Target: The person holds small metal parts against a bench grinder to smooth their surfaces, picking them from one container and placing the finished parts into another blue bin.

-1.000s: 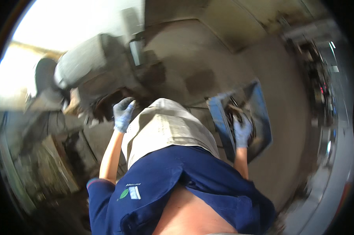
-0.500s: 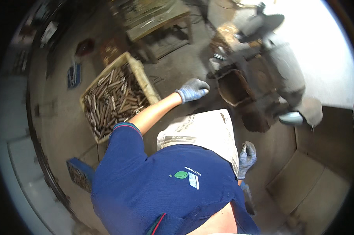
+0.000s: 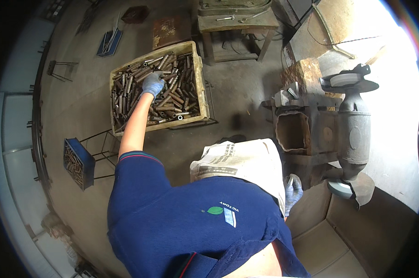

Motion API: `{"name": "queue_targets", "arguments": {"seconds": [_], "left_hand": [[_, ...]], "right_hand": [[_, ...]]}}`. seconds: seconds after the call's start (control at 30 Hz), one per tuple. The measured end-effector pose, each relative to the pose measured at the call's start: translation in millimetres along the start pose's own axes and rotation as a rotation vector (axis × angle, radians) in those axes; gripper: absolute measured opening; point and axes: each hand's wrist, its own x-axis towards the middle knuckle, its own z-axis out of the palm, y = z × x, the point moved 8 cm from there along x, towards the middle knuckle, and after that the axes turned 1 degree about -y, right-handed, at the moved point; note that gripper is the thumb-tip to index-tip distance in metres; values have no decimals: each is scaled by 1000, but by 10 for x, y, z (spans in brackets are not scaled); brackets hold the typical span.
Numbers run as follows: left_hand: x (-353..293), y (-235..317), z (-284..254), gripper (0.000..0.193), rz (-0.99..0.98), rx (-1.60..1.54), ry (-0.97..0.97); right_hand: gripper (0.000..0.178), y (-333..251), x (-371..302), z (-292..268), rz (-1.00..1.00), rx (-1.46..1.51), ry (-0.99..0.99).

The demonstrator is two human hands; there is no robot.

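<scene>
My left hand [image 3: 153, 85], in a blue-grey glove, reaches into a pale yellow plastic crate [image 3: 198, 76]. It touches the heap of short brown metal tubes [image 3: 174, 98] there; its fingertips are partly lost among the tubes, so its grip is unclear. My right hand [image 3: 293, 194], gloved alike, hangs low beside the pale cloth apron [image 3: 246, 157] at my waist. Its fingers are curled together; whatever may be in them I cannot make out.
Right of me stands a grey grinding machine [image 3: 354, 134] with a wheel at each end, next to a rusty open-mouthed box [image 3: 292, 132]. A worn metal-topped bench [image 3: 239, 22] is at the back. To the left, a blue bin [image 3: 82, 160] of small parts sits on a thin-legged stand.
My left hand has moved left, from beside the rusty box into the crate of tubes. My view has turned with it; my right hand stays low by the apron.
</scene>
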Motion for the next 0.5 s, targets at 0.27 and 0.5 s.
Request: {"name": "queue_targets", "arguments": {"seconds": [0.27, 0.5], "left_hand": [[271, 319, 404, 26, 95, 512, -165], [212, 548, 241, 29, 204, 549, -156]], "right_hand": [[19, -310, -89, 73, -101, -204, -22], [17, 35, -236, -115, -83, -38, 68]]}}
